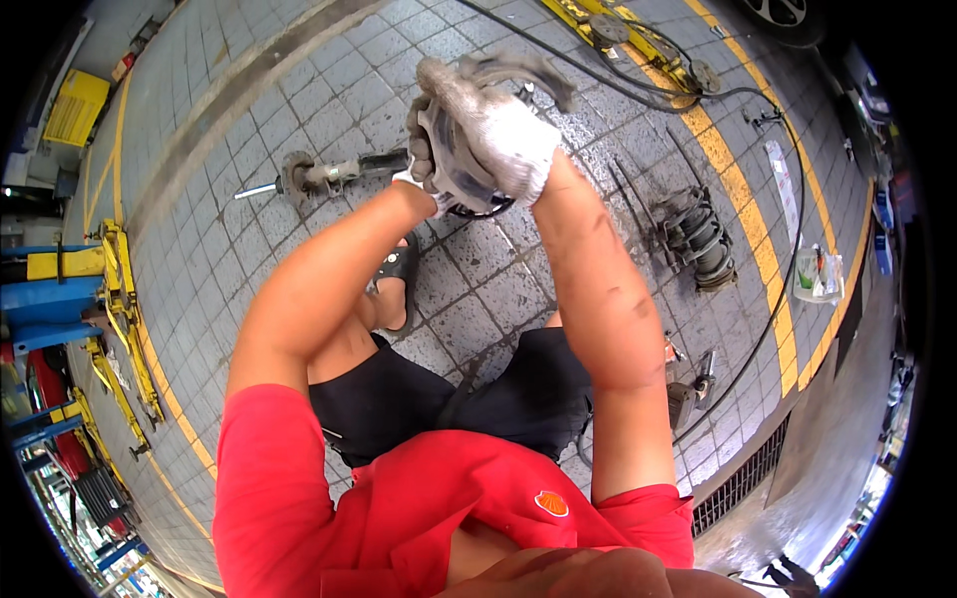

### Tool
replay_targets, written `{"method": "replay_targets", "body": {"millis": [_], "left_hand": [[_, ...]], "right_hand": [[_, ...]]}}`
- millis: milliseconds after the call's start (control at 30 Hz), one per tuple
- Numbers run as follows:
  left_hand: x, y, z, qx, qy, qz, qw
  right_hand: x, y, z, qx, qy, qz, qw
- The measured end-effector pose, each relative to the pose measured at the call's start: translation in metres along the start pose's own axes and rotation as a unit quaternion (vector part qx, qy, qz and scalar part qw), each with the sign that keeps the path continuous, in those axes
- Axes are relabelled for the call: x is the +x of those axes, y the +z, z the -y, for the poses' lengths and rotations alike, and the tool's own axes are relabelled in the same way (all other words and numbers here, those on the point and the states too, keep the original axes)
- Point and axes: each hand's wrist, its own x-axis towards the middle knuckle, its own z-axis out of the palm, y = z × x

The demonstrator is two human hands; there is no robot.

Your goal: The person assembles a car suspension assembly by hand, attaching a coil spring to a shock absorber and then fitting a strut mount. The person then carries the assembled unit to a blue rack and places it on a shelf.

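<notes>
Both my hands wear grey-and-white work gloves and are raised together in front of me. My left hand (pixel 421 149) is closed around the left side of a dark, curved car part (pixel 461 171). My right hand (pixel 503 130) lies over its upper right side, fingers bent round it. A dark curved band (pixel 528 76), blurred, sticks out beyond the right hand; whether it belongs to the same part I cannot tell. On the floor behind the left wrist lies a shock absorber strut (pixel 334 176) with its bright rod pointing left.
A coil spring assembly (pixel 698 239) lies on the tiles to the right. A black hose (pixel 743 344) curves along the right side. Small dark parts (pixel 688 397) sit near my right elbow. Yellow lift arms (pixel 125 309) stand at left; another yellow lift arm (pixel 638 50) is at the far right.
</notes>
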Motion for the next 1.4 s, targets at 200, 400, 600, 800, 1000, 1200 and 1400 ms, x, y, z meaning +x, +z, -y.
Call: {"method": "replay_targets", "body": {"millis": [200, 400, 600, 800, 1000, 1200, 1400], "left_hand": [[-0.005, -0.002, -0.003, -0.150, -0.181, 0.030, 0.972], [0.011, 0.025, 0.017, -0.162, -0.221, 0.212, 0.938], [-0.002, 0.071, 0.085, -0.507, -0.235, 0.169, 0.812], [0.007, 0.060, 0.119, -0.511, -0.248, 0.175, 0.804], [0.019, -0.014, 0.091, -0.538, -0.324, 0.280, 0.726], [0.020, -0.037, 0.041, -0.591, -0.326, 0.290, 0.678], [-0.006, -0.029, 0.079, -0.508, -0.374, 0.191, 0.752]], "right_hand": [[-0.022, -0.012, -0.019, 0.109, 0.048, 0.000, 0.993], [-0.056, -0.062, -0.062, -0.291, -0.093, -0.084, 0.948], [-0.080, -0.044, -0.089, -0.171, -0.098, -0.350, 0.916], [-0.081, -0.044, -0.080, -0.308, -0.144, -0.367, 0.866], [-0.037, -0.050, -0.114, -0.322, -0.159, -0.464, 0.810], [-0.021, -0.048, -0.124, -0.349, -0.167, -0.479, 0.788], [-0.054, -0.046, -0.081, -0.418, -0.048, -0.331, 0.844]]}}
